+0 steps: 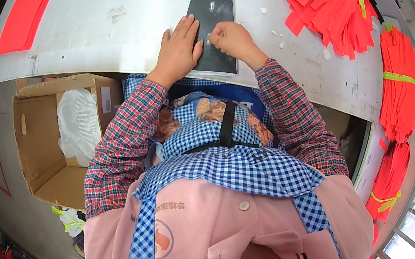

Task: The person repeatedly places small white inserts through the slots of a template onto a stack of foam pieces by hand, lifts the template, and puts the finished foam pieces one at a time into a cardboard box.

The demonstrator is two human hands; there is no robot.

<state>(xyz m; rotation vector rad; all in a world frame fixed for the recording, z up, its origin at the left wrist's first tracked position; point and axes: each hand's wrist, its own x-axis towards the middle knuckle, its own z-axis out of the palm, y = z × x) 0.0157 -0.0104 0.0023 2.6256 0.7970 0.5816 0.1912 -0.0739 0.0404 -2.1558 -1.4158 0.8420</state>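
Observation:
A dark, flat panel with a rounded far end [206, 3] lies on the white table in front of me, marked with whitish smudges and a small light slot. Its near edge shows a pale, clear-looking layer beneath. My left hand [178, 50] rests flat over the panel's left edge, fingers stretched out. On the panel's right half, my right hand [234, 40] has its fingers pinched together close to a whitish smudge; anything between the fingertips is too small to make out. Several small white chips [281, 45] are scattered on the table to the right.
Red strips bundled with yellow ties [327, 3] lie at the right, with more bundles [398, 79] along the table's right side. A flat red stack [24, 20] sits at the far left. Below the table edge stands an open cardboard box [42, 153] holding a white plastic bag [78, 124].

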